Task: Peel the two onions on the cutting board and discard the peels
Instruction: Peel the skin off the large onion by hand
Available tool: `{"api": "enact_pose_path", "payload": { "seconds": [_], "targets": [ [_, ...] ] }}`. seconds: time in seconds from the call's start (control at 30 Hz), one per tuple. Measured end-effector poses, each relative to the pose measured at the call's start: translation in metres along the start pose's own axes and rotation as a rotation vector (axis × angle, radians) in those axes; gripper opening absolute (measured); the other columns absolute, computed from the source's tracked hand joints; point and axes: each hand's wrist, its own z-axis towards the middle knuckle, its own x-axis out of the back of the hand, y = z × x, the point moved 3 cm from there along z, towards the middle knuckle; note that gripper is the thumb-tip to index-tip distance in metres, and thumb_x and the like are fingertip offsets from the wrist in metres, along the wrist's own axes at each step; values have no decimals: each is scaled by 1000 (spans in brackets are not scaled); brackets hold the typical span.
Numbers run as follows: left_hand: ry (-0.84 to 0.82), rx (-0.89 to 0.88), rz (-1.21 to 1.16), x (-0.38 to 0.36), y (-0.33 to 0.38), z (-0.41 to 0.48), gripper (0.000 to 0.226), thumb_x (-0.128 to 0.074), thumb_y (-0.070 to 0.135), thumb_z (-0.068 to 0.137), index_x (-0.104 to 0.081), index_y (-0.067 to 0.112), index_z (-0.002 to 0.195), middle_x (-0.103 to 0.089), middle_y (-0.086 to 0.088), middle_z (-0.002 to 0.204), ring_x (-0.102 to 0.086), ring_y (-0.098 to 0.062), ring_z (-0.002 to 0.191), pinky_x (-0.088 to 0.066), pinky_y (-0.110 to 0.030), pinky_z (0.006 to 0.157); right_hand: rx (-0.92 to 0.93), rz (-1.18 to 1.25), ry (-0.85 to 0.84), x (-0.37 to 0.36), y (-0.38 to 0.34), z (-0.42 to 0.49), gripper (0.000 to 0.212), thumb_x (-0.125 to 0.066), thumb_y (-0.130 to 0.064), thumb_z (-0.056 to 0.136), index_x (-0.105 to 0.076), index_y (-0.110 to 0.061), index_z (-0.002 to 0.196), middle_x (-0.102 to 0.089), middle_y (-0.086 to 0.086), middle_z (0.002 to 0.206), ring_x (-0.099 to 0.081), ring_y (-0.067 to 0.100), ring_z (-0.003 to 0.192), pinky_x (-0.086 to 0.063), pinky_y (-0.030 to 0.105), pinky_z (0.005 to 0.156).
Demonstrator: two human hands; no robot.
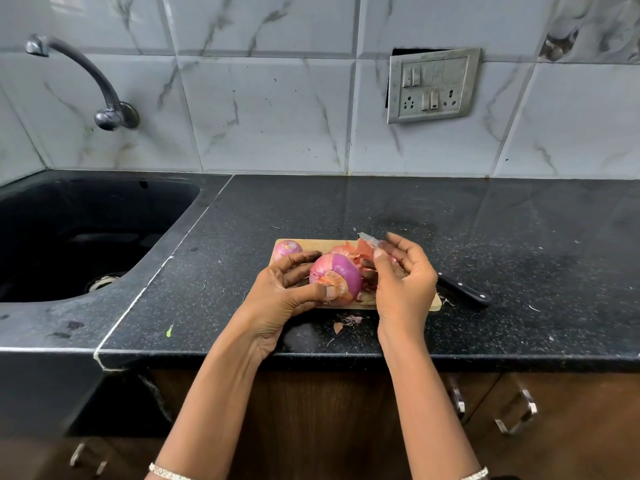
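The left hand (287, 289) curls its fingers (298, 257) round the half-skinned round purple onion (341, 271) over the pale wooden cutting board (316, 244), steadying it while the right hand (403, 284), at 3 o'clock, pinches loose orange papery peel (363, 250).
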Motion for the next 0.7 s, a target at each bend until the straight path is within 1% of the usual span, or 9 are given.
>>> {"api": "enact_pose_path", "payload": {
  "seconds": [0.1,0.23,0.3,0.37,0.47,0.53,0.6,0.63,0.7],
  "targets": [
    [25,-10,-75,4,-1,1,72,-82,-4,54,-64,13,121,-76,-7,114,-73,-26,103,-58,-42,94,-5,32,-135,-3,-4,-4,19,-73,-15,92,-74,-24,109,-76,-4,107,-72,11,101,-59,39,88],
    [8,-35,-158,10,-3,2,76,-76,-24,54,-63,7,122,-75,-10,109,-74,-24,95,-63,-33,75,6,18,-349,-10,-7,-12,15,-77,-20,90,-78,-17,105,-78,0,102,-74,20,97,-61,42,83],
    [6,-48,-160,10,-4,2,75,-72,-22,53,-63,6,122,-76,-9,107,-74,-22,94,-62,-30,72,39,-41,-398,-12,-8,-14,17,-78,-21,90,-79,-17,107,-78,-4,105,-73,14,98,-60,37,84],
    [15,-53,-168,10,-5,2,74,-71,-20,52,-64,6,122,-76,-9,106,-74,-21,94,-62,-31,74,65,-72,-430,-12,-8,-13,17,-77,-19,90,-80,-15,106,-78,-6,105,-72,8,101,-58,35,90],
    [24,-54,-164,11,-4,1,68,-70,-21,63,-65,7,124,-75,-12,115,-72,-25,104,-61,-36,90,75,-75,-450,-9,-5,-12,16,-77,-15,90,-80,-13,105,-78,-6,104,-70,7,107,-55,36,97],
    [38,-66,-150,9,-4,-1,58,-65,-22,76,-65,9,126,-75,-11,118,-71,-23,108,-60,-33,93,57,-63,-444,-7,-3,-13,17,-77,-14,90,-80,-12,106,-79,-5,104,-71,10,107,-57,37,92],
    [52,-92,-106,6,-6,-2,51,-62,-18,85,-65,11,127,-75,-8,118,-71,-18,108,-60,-24,85,-6,-29,-424,-5,-1,-14,17,-76,-14,90,-80,-12,106,-79,-3,103,-74,18,100,-61,39,79],
    [52,-114,-65,5,-7,-2,52,-65,-16,85,-64,13,129,-74,-7,120,-71,-17,111,-58,-21,85,-32,-9,-417,-5,-1,-14,17,-76,-14,90,-80,-11,106,-79,-1,102,-75,20,95,-62,41,75],
    [47,-165,41,1,-9,-3,61,-75,-10,81,-61,16,134,-73,-5,124,-69,-16,116,-56,-21,91,-20,-13,-405,-3,-1,-15,17,-77,-17,89,-80,-11,105,-79,0,101,-76,21,94,-62,47,79]
  ]
}}
